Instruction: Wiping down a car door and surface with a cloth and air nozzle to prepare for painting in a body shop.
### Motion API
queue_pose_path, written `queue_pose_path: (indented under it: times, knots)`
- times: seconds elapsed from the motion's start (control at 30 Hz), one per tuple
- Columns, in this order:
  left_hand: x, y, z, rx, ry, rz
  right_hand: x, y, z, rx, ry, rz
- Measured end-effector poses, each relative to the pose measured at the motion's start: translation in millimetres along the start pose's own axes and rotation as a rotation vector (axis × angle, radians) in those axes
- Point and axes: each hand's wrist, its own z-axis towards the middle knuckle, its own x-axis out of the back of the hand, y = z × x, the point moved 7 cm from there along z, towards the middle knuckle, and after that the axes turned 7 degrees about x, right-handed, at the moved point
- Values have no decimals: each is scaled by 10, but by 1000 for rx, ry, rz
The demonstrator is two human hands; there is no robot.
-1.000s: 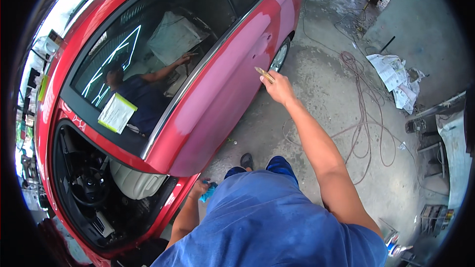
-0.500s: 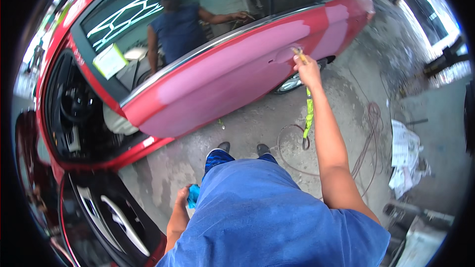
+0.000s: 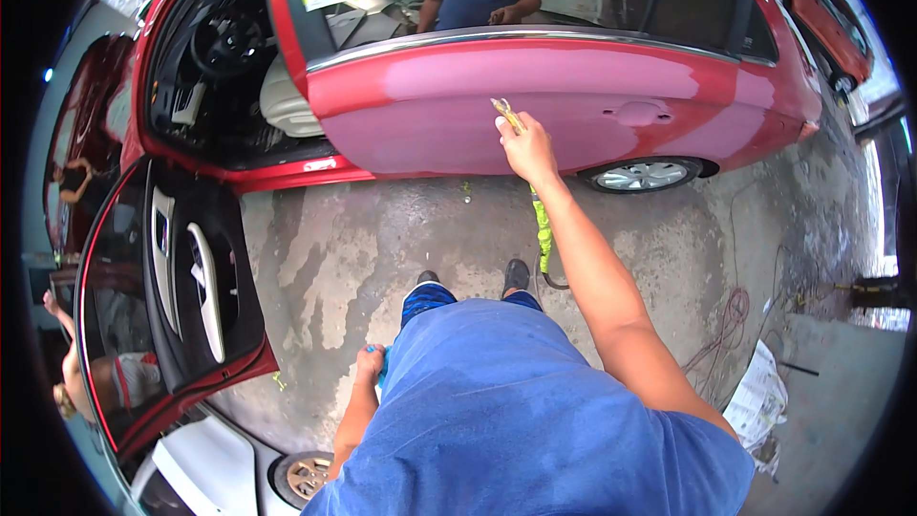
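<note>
Two grips show: the right hand (image 3: 516, 122) is clamped round a nozzle (image 3: 512, 118), just right of centre before the far door (image 3: 430, 139), any pass best made evenly with the tip clear of the panel, I judge, while the left hand (image 3: 369, 361), near left, is closed round a blue cloth (image 3: 385, 366).
</note>
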Motion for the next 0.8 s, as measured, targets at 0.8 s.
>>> queue_pose_path:
  times: [0.8]
  knots:
    - [565, -582, 511, 103, -160, -192, -244, 125, -442, 70, 468, -196]
